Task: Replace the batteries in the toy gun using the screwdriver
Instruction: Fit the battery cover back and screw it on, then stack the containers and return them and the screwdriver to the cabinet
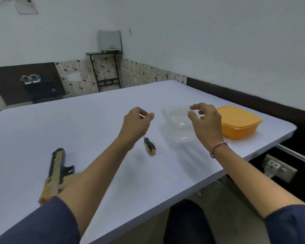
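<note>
The toy gun (55, 171), yellow and black, lies on the table at the near left, partly hidden under my left forearm. A screwdriver (149, 146) with a black and yellow handle lies in the middle of the table, just below my left hand. My left hand (136, 124) hovers above the table with curled fingers and pinches a small pale object (142, 115), too small to identify. My right hand (206, 120) hangs over the near edge of a clear plastic container (174, 115), its fingers loosely curled and holding nothing.
An orange lidded box (239, 122) stands at the table's right edge, beside the clear container. The pale table (77, 124) ends close on the right, next to a dark wall panel with a socket (278, 169). A small stand (106, 67) is against the far wall.
</note>
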